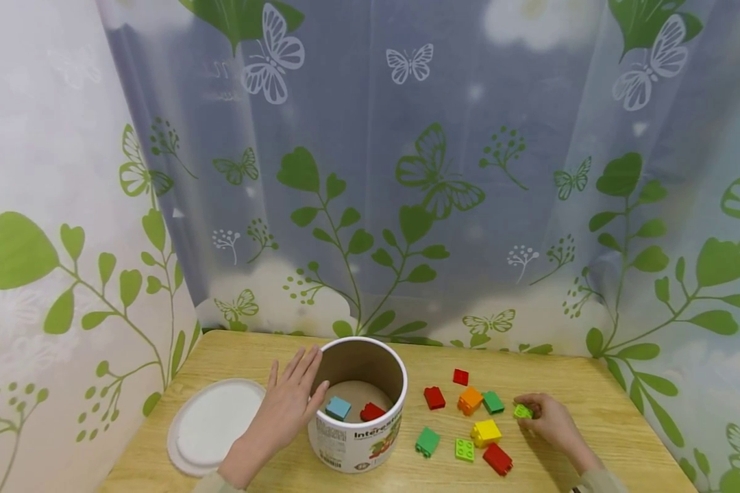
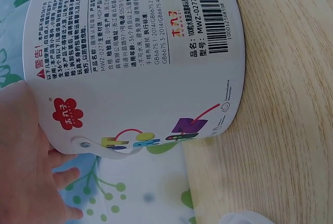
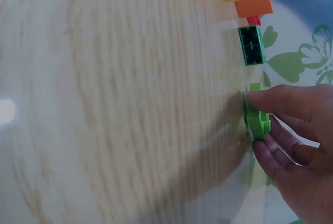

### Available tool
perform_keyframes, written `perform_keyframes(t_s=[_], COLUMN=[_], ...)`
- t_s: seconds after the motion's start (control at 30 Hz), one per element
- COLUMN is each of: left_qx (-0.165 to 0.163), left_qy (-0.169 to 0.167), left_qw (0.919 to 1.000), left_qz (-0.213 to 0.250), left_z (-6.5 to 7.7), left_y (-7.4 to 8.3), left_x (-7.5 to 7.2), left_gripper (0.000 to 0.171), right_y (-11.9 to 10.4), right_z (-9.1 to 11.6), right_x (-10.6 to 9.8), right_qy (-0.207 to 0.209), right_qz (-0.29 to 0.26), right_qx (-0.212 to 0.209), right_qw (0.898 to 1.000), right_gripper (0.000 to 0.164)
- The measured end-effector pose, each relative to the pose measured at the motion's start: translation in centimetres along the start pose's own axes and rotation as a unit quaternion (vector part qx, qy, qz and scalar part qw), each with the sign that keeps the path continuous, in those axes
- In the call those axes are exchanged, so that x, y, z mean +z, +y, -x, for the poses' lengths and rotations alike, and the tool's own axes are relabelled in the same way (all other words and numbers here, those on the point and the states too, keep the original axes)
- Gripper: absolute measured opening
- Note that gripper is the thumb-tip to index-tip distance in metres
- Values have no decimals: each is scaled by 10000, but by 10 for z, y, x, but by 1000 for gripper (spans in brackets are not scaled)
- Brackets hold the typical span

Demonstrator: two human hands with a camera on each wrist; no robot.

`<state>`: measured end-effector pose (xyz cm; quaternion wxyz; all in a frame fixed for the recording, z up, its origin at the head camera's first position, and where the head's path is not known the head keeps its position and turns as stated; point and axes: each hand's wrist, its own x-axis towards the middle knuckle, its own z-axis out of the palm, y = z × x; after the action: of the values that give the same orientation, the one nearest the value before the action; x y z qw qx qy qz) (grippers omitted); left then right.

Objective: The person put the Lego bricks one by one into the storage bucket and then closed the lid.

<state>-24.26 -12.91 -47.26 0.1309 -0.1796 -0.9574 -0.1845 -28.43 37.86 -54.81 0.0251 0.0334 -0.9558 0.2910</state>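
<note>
Lime brick (image 1: 522,411), head view: it sits on the right side of the table (image 1: 610,424), pinched between thumb and fingertips of your right hand (image 1: 550,421). Small part, so a fingertip grip makes sense. Left of it you've got a green brick (image 1: 492,402) just beside an orange brick (image 1: 470,401); nearer, a yellow brick (image 1: 486,433) and a second lime brick (image 1: 464,450). The spread should leave your fingers room around most pieces. The tub (image 1: 339,438) stands upright left of the bricks, a blue brick (image 1: 338,408) and a red brick (image 1: 372,412) inside. Your left hand (image 1: 286,404) is at its left rim, fingers straight, thumb apart from them. Looks like steadying, since nothing is curled round the wall. The lid (image 1: 212,421) lies flat on the left, leaving the tub uncovered.

Left wrist view: your hand is against the tub's side, fingertips apart and reaching past the wall. Can't tell how hard you press. The handle (image 2: 112,153) lies along the wall, not held.

Right wrist view: thumb on one side of the lime brick, fingertips on the other, studs toward your fingers. Can't tell if it touches the table. The green brick is near but apart, hollow underside showing.
</note>
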Motion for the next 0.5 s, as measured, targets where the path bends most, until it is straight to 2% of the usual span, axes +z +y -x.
perform_keyframes(t_s=[0.2, 0.37, 0.5], left_qx=[1, 5, 14], left_qy=[-3, -4, 5], left_qw=[10000, 10000, 10000], left_qz=[18, 42, 57], left_z=[0, 0, 0], left_y=[0, -1, -1], left_x=[0, 0, 0], left_gripper=[62, 63, 62], right_y=[-16, -37, -54], right_z=[5, 7, 9], right_x=[-7, -20, -29], right_qy=[127, 256, 348], right_qz=[-226, -460, -442], right_qx=[-184, -377, -503], right_qw=[9995, 9979, 9971], right_gripper=[38, 39, 39])
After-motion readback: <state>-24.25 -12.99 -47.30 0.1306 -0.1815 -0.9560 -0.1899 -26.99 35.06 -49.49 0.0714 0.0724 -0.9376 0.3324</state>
